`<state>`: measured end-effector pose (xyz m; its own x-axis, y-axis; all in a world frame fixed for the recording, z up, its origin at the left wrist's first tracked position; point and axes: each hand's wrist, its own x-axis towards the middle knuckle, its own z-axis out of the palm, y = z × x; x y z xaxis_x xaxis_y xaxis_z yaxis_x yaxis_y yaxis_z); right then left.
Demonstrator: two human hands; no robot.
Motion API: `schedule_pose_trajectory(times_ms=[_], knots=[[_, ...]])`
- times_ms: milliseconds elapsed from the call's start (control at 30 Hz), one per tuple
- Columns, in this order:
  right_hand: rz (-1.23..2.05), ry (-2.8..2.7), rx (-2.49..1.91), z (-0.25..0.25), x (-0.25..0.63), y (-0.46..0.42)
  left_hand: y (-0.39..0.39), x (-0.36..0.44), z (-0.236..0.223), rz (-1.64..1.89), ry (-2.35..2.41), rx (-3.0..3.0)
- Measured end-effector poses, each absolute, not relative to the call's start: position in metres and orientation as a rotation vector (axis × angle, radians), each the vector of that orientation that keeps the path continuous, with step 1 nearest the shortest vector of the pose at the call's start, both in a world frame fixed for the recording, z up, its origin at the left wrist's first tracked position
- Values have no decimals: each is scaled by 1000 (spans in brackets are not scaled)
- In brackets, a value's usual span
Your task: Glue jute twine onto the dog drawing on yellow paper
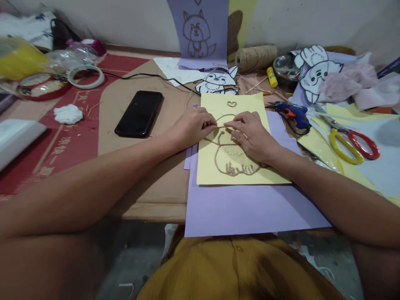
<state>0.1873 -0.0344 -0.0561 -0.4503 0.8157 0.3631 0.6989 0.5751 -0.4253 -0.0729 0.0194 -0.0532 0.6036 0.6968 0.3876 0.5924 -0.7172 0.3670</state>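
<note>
A yellow paper sheet [218, 171] lies on a larger lilac sheet [250, 208] in front of me. On the yellow sheet brown twine [233, 168] traces the outline of an animal, with a small twine heart [231, 103] above it. My left hand [192, 127] and my right hand [250, 133] meet over the upper part of the figure. Both pinch a thin piece of twine [220, 126] between fingertips, pressing it to the paper.
A black phone [139, 113] lies left on brown cardboard [131, 137]. A blue glue gun [292, 111], red and yellow scissors [350, 141], a twine spool [256, 57], a yellow glue stick [271, 77], paper animal cutouts [217, 82], tape rolls [86, 76] and a white wad [68, 113] surround the work.
</note>
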Motion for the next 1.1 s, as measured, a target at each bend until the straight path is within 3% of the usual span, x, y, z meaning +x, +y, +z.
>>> schedule_pose_trajectory(times_ms=[333, 667, 1100], knots=[[228, -2320, -1269, -57, 181, -33, 16, -72, -51, 728, 1068, 2640], [241, -1779, -1133, -43, 213, -16, 14, -72, -45, 684, 1106, 2633], [220, -2092, -1163, -43, 202, -29, 18, -70, -52, 785, 1103, 2608]])
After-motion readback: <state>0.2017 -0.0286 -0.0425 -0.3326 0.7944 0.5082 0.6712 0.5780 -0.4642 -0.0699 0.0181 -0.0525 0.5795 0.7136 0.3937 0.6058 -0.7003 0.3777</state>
